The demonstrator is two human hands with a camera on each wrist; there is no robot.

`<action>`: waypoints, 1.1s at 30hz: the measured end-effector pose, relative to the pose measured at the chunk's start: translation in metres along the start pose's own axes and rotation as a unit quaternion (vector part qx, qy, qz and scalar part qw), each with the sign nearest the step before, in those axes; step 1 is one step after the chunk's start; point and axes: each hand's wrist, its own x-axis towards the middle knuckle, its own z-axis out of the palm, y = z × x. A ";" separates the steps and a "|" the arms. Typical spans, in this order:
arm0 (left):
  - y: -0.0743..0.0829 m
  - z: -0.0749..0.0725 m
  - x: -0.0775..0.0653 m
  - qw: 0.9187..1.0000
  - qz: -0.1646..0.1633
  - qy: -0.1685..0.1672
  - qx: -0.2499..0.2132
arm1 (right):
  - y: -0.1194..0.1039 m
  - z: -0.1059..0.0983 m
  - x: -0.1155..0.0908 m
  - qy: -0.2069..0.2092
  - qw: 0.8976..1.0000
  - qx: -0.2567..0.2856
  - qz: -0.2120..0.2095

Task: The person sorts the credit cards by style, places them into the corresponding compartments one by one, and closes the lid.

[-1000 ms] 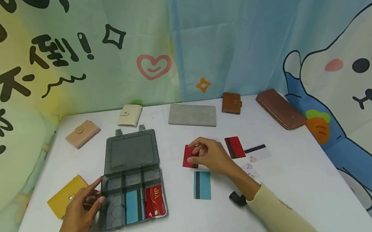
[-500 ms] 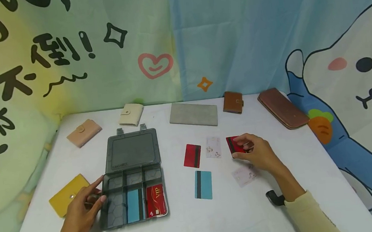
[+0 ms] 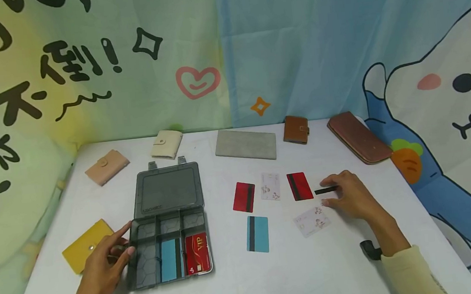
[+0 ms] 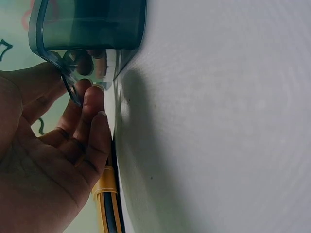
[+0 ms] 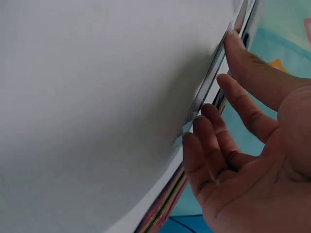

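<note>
My left hand [image 3: 104,268] holds the left side of a grey see-through compartment box [image 3: 147,288], thumb and forefinger on its edge. The box's lid [image 3: 167,189] is flipped back. In its larger compartments lie a blue card [image 3: 169,260] and a red VIP card [image 3: 196,252]. My right hand [image 3: 355,199] pinches a whitish card with a black stripe [image 3: 324,190], largely covered by the fingers. In the right wrist view the fingertips [image 5: 209,114] meet a thin flat edge at the table. Nearby lie two red cards [image 3: 243,197], a blue card [image 3: 257,234] and two pale patterned cards [image 3: 312,221].
A yellow wallet [image 3: 85,246] sits beside my left hand. Along the back are a tan wallet [image 3: 107,167], a cream wallet [image 3: 167,144], a grey long wallet [image 3: 245,144], a small brown wallet [image 3: 295,130] and a long brown wallet [image 3: 358,137]. A printed curtain [image 3: 286,57] hangs behind.
My right hand has moved rightward from the left red card, past the right red card, to the black-striped whitish card. My left hand stays at the box.
</note>
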 end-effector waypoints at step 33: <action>0.002 0.000 0.000 1.000 -0.009 0.001 0.004 | -0.087 0.030 -0.002 0.078 0.968 0.234 -0.052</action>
